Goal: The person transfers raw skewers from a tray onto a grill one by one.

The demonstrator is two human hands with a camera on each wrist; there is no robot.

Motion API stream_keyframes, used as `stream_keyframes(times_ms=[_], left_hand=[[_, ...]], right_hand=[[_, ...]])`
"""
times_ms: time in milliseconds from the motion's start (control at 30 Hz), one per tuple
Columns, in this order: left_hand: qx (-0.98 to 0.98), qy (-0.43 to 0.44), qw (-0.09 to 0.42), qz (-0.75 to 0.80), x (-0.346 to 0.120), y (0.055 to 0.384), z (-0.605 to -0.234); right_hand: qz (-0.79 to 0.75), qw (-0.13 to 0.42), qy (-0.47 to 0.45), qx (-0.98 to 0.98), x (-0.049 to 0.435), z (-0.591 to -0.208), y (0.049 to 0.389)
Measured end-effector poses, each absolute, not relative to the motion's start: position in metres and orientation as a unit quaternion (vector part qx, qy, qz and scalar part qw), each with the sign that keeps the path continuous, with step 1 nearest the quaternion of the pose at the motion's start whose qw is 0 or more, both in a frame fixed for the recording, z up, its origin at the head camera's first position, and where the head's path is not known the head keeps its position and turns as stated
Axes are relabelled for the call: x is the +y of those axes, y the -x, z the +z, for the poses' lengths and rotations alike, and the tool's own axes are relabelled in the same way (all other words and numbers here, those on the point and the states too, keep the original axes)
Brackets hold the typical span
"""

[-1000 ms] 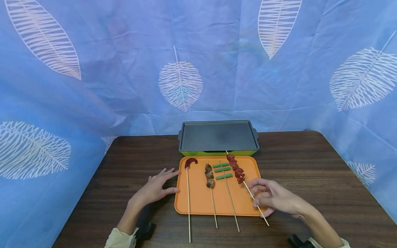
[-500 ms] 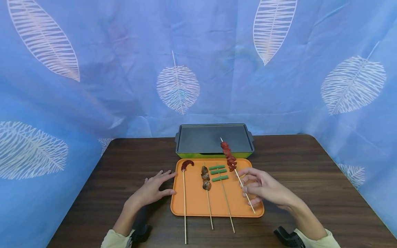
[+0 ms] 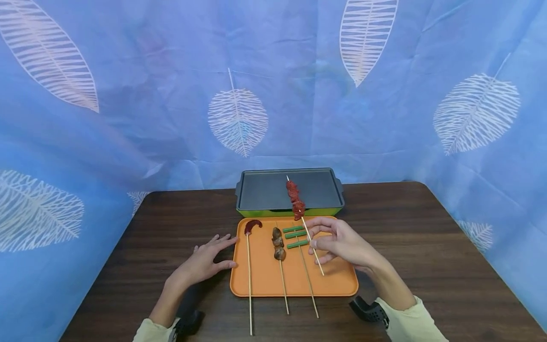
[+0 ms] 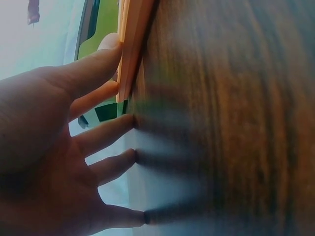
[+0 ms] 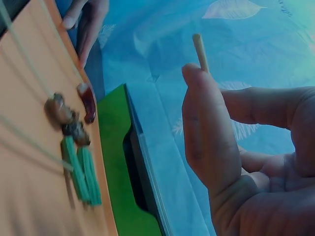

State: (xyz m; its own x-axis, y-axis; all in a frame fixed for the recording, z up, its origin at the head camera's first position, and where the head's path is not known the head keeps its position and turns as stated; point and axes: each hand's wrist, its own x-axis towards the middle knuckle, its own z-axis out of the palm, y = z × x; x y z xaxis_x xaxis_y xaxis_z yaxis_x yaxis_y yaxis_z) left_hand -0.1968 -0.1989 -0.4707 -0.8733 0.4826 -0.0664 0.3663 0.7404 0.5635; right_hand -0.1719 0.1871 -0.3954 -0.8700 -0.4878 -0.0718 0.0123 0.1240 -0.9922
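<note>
My right hand [image 3: 342, 243] pinches the stick of a red meat skewer [image 3: 296, 199], lifted over the orange tray [image 3: 337, 280]. Its meat end overlaps the dark grill plate [image 3: 260, 190] in the head view. In the right wrist view, a stick end [image 5: 201, 51] pokes out above the fingers. My left hand [image 3: 201, 263] rests at the tray's left edge with fingers spread, thumb and index at the rim. On the tray lie a dark red curled skewer [image 3: 253, 225], a brown chunk skewer [image 3: 278, 243] and a skewer of green pieces [image 3: 297, 244].
The grill has a green base [image 3: 265, 213] and stands behind the tray at the table's back edge. Dark wood table [image 3: 406, 247] spreads on both sides. A blue cloth with white leaf prints [image 3: 282, 95] hangs behind. The skewer sticks reach past the tray's front rim.
My right hand has raised the red meat skewer from the tray's right side and carried it left and forward, its tip now over the grill plate in view. My left hand stays at the tray edge.
</note>
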Motion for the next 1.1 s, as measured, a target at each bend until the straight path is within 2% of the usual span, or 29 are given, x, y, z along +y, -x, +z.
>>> stream_keyframes(times_ms=[533,1100], left_hand=[[0.931,-0.216,0.11,0.272,-0.203,0.195,-0.474],[0.932,-0.217,0.114,0.266,-0.198,0.197,-0.469]], right_hand=[[-0.706,0.202,0.141,0.664,0.135,-0.398,0.195],[-0.745,0.199,0.11,0.627,0.114,-0.401,0.196]])
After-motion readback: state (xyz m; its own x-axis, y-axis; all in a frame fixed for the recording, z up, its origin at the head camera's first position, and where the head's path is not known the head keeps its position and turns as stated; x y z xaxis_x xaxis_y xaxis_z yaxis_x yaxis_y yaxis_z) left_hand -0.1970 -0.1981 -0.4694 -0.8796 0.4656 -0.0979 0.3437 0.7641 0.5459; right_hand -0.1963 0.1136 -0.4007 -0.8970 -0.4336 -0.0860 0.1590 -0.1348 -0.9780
